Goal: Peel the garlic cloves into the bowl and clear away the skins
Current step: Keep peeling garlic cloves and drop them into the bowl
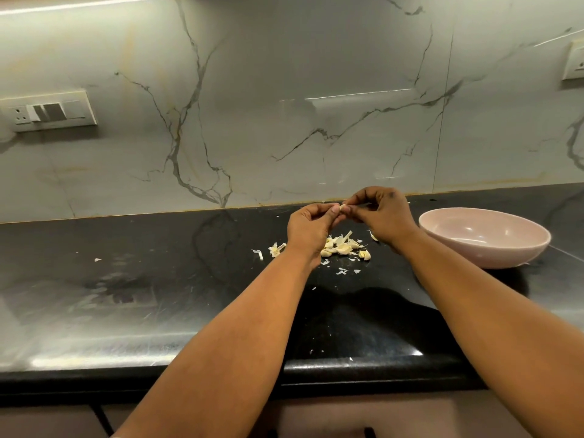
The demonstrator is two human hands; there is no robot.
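Both hands meet above the black counter, pinching one small pale garlic clove (342,207) between their fingertips. My left hand (311,227) holds it from the left, my right hand (384,214) from the right. Below them lies a pile of garlic cloves and skins (343,247), partly hidden by the left wrist. More skin scraps (276,249) lie to the left of that wrist. A pink bowl (493,251) stands to the right of the hands; the inside that shows holds nothing.
The black counter (158,279) runs wide to the left, with a stray skin flake (97,259) on it. A marble backsplash rises behind, with a switch panel (49,112) at left and a socket (573,63) at far right. The counter's front edge lies near me.
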